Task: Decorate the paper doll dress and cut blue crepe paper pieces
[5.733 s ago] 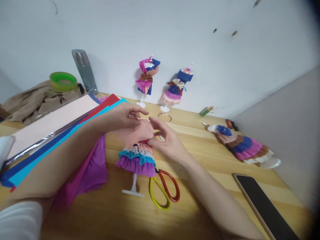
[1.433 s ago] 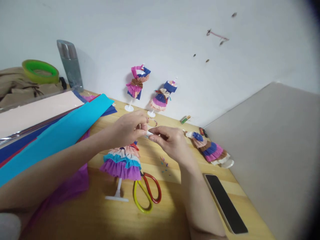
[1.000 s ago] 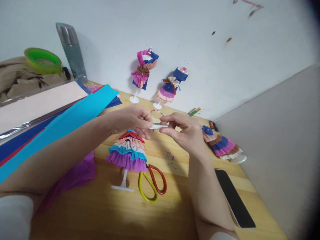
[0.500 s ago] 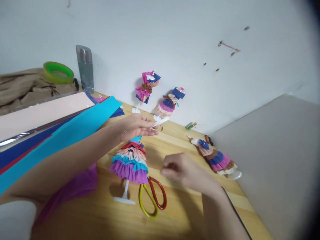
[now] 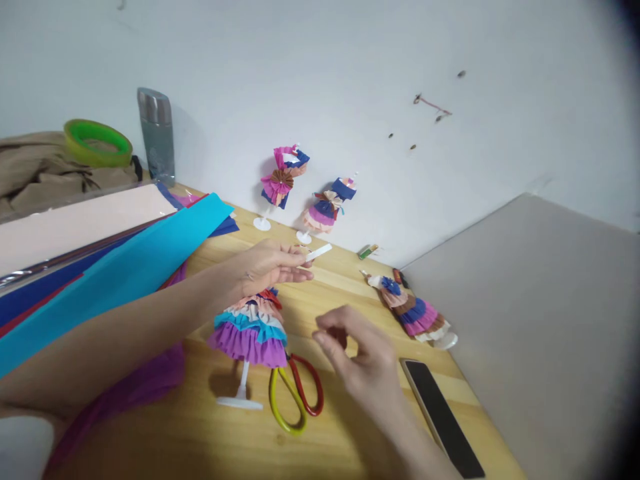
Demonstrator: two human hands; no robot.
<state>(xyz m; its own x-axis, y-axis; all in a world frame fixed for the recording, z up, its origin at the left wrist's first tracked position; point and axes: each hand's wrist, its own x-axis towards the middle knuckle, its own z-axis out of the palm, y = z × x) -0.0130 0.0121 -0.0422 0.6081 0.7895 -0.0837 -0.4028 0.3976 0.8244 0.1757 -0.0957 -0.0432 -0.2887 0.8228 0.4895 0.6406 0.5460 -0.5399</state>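
My left hand (image 5: 270, 263) pinches a short, narrow white strip (image 5: 320, 252) between thumb and fingers, above the table. Below it stands a small dress form in a ruffled crepe-paper dress (image 5: 250, 333) on a white stand; my hand hides its top. Right of the strip and lower, my right hand (image 5: 367, 357) is held in the air with curled fingers, thumb and index tips close together. Whether anything sits between them cannot be made out. Scissors (image 5: 306, 393) with one yellow and one red handle lie beside the dress stand, their blades mostly hidden.
Crepe-paper sheets (image 5: 165, 260) and a green tape roll (image 5: 97, 141) on brown cloth are at left, near a bottle (image 5: 157, 137). Two dressed forms (image 5: 277, 183) stand by the wall. Another dress (image 5: 413, 310) lies at right, above a phone (image 5: 443, 417).
My right hand has turned and its fingers have shifted, uncovering the phone. My left hand still holds the white strip, now tilted differently. The whole view has shifted slightly.
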